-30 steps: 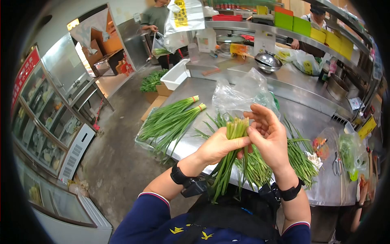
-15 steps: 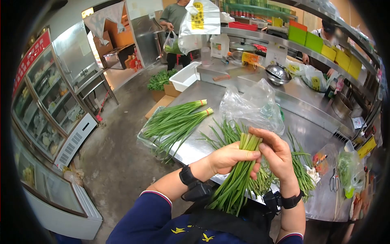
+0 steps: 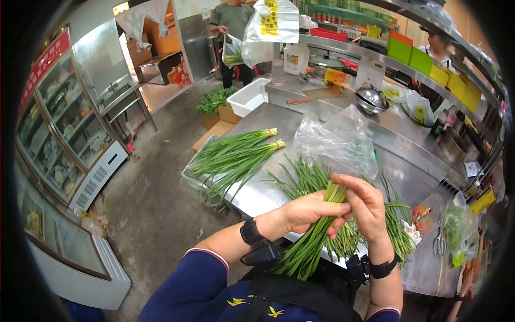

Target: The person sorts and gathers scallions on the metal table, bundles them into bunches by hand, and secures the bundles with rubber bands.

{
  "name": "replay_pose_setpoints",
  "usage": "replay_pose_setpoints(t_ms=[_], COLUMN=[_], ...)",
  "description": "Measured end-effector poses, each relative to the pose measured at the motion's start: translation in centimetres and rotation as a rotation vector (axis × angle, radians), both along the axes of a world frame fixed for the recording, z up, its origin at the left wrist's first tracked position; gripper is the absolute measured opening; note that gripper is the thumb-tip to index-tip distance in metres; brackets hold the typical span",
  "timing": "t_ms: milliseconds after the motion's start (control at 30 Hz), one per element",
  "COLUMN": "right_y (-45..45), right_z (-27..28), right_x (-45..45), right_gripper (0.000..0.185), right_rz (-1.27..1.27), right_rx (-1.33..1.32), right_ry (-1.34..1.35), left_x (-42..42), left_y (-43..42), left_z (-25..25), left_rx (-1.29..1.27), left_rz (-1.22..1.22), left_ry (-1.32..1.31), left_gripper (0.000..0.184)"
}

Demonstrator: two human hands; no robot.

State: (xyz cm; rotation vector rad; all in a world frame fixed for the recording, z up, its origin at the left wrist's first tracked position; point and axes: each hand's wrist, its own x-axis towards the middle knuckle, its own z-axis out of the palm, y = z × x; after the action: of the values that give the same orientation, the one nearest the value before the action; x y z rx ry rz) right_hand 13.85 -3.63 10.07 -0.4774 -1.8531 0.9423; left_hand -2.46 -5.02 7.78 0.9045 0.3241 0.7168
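My left hand (image 3: pixel 314 209) is closed around a thick bunch of garlic chives (image 3: pixel 311 249), thumb across the stems, leaves hanging toward my body. My right hand (image 3: pixel 367 206) curves round the pale stem ends at the top, fingers pressed against them. Loose chives (image 3: pixel 300 180) lie on the steel table behind and beside my hands. To the left are two chive bundles (image 3: pixel 241 155) tied with red bands near their stem ends. Beyond my hands sits a crumpled clear plastic bag (image 3: pixel 340 142).
Scissors (image 3: pixel 438 244) and a bag of greens (image 3: pixel 458 228) lie at the right. A white bin (image 3: pixel 248 97), metal bowls (image 3: pixel 371 99) and a raised shelf line the back. One person (image 3: pixel 232 27) stands beyond, carrying a bag; another (image 3: pixel 437 48) is behind the shelf.
The view has shifted slightly. My right hand sits a little closer over the stem ends, which show less than before. The chives stay in my left hand.
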Motion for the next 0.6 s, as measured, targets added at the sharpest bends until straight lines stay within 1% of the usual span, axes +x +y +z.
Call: replay_pose_setpoints(t_ms=[67, 100, 167, 200, 233, 300, 333, 367, 433, 467, 567, 600], right_y=[0.3, 0.2, -0.1, 0.0, 0.0, 0.1, -0.4, -0.7, -1.2, -1.4, -1.6, -1.6], right_z=[0.2, 0.2, 0.2, 0.6, 0.8, 1.1, 1.2, 1.5, 2.1, 2.4, 2.8, 2.8], right_x=[0.4, 0.1, -0.4, -0.6, -0.4, 0.5, -0.2, -0.6, -1.2, -1.2, -1.4, -1.4], right_gripper=[0.036, 0.036, 0.059, 0.081, 0.081, 0.087, 0.078, 0.078, 0.063, 0.051, 0.048, 0.045], right_rz=[0.113, 0.118, 0.096, 0.113, 0.121, 0.364, 0.393, 0.394, 0.291, 0.254, 0.238, 0.251], right_rx=[-0.098, -0.093, -0.258, -0.315, -0.317, -0.538, -0.495, -0.493, -0.579, -0.603, -0.598, -0.636], right_ry=[-0.092, -0.094, 0.222, 0.343, 0.340, 0.063, 0.054, 0.053, -0.023, 0.007, 0.027, 0.081], left_x=[0.0, -0.1, -0.4, -0.5, -0.6, -0.4, -0.1, 0.1, 0.4, 0.3, 0.3, -0.1], left_y=[0.1, 0.2, 0.0, 0.1, -0.1, -0.3, -0.4, -0.4, -0.3, -0.1, -0.7, -1.5], left_z=[-0.7, -0.5, 0.0, 0.0, 0.1, 0.5, 0.5, 0.3, 0.0, 0.2, 0.4, 2.0], left_rx=[0.004, 0.009, 0.047, 0.087, 0.086, 0.229, 0.188, 0.191, 0.258, 0.250, 0.198, 0.246], left_rz=[-0.019, -0.014, 0.030, 0.012, 0.021, -0.066, -0.078, -0.077, -0.051, -0.082, -0.041, -0.022], left_ry=[-0.030, -0.031, -0.027, 0.009, 0.007, 0.096, 0.071, 0.070, 0.071, 0.126, 0.105, 0.070], left_gripper=[0.020, 0.020, 0.015, 0.015, 0.015, 0.016, 0.014, 0.014, 0.011, 0.013, 0.017, 0.029])
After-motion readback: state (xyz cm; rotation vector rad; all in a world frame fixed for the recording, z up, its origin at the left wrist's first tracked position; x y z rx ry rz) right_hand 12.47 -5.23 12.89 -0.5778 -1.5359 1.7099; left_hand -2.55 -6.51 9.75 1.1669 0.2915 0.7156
